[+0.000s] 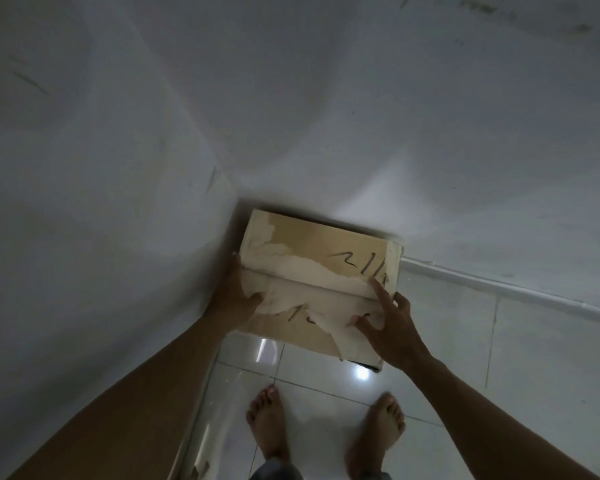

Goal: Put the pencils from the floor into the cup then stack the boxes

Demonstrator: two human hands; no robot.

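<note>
A tan cardboard box [326,247] with torn white tape and black handwriting sits in the corner where two white walls meet. It looks raised above the floor, and a dark edge shows under its near right corner; what lies beneath is hidden. My left hand [238,296] grips the box's left side, thumb on top. My right hand [392,327] lies on the near right part of the lid with fingers spread. No pencils or cup are in view.
White walls [118,168] close in on the left and behind the box. Glossy white floor tiles [499,358] stretch to the right and toward me. My two bare feet [267,424] stand on the tiles just in front of the box.
</note>
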